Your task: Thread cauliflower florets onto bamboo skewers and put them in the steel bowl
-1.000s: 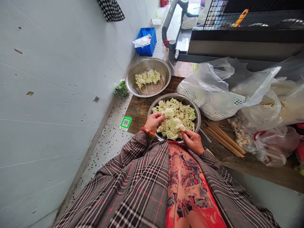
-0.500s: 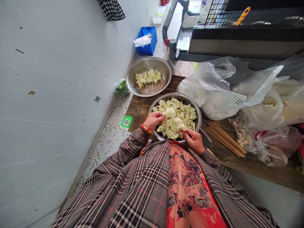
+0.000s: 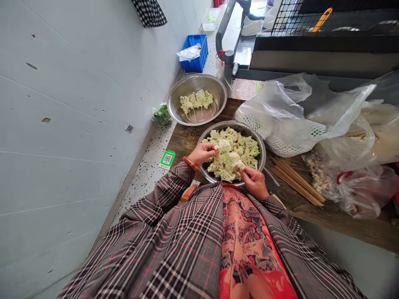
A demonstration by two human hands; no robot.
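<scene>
My left hand (image 3: pixel 203 155) is closed, its thumb and fingertips pinching a pale cauliflower floret (image 3: pixel 223 145) over the near metal bowl (image 3: pixel 262 154). Across from it, my right hand (image 3: pixel 255 183) is closed too, gripping the lower edge of a larger cauliflower piece (image 3: pixel 233 160). Whether a skewer runs through that piece is hidden by the fingers. Loose cut cauliflower (image 3: pixel 249 145) fills the bowl beneath both hands. Farther back, a second metal bowl (image 3: pixel 222 93) holds several skewered cauliflower florets (image 3: pixel 196 101), their thin sticks pointing towards me.
Bamboo skewers (image 3: pixel 296 182) lie right of the near bowl, beside clear plastic bags (image 3: pixel 358 191). A white perforated basket (image 3: pixel 280 143) sits under plastic behind them. Past the far bowl stands a blue crate (image 3: pixel 204 52). The white wall (image 3: pixel 77 124) bounds the left.
The whole view has shifted slightly to the right. Both hands keep their grip on the cauliflower, with barely any movement relative to the bowl.
</scene>
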